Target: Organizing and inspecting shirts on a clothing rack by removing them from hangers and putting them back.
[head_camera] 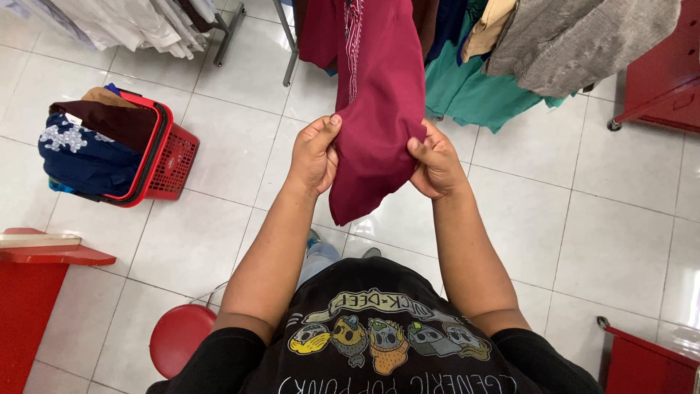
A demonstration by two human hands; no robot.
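At chest height, left hand [315,155] and right hand [436,168] pinch maroon garment [379,109].

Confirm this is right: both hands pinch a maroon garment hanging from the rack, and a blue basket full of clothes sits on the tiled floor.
Not quite. The basket is red, not blue, as the head view shows. The rest holds: left hand and right hand pinch the maroon garment.

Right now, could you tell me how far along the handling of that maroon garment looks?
Done: a red basket on the floor already holds folded clothes. In hand: the left hand and right hand pinch the maroon garment, which hangs from the rack. Left: it is neither folded nor off the rack.
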